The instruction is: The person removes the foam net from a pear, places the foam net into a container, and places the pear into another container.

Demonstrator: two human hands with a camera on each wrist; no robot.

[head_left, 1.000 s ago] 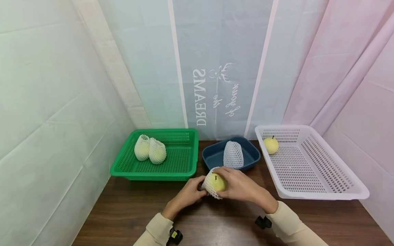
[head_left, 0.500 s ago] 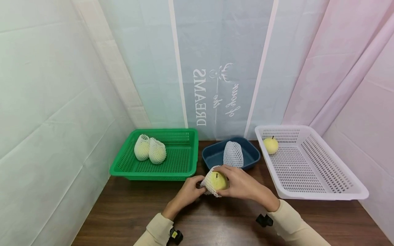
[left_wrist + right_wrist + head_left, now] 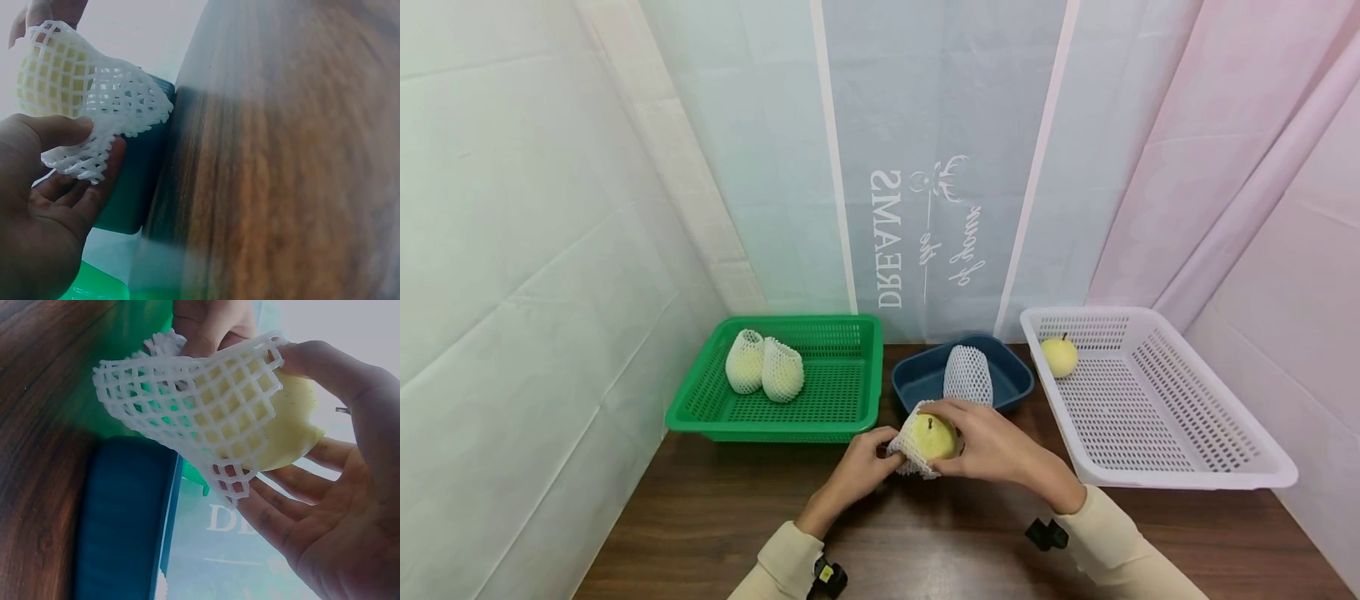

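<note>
A yellow pear with a dark stem sits partway inside a white foam net sleeve, held above the table in front of the blue tray. My right hand grips the pear and the sleeve's mouth, its thumb and fingers on opposite sides. In the left wrist view, my left hand pinches the sleeve's gathered tail between thumb and fingers. The right wrist view has the net covering the pear's inner half, while its stem side is bare.
Two net-wrapped pears lie in the green basket at left. Another foam net sleeve rests in the blue tray. A bare pear sits in the white basket at right. Cloth walls stand behind and beside the wooden table.
Both hands, the pear and its sleeve have shifted slightly away from me. My left fingers have moved onto the sleeve's tail and pinch it. The baskets and tray stay put.
</note>
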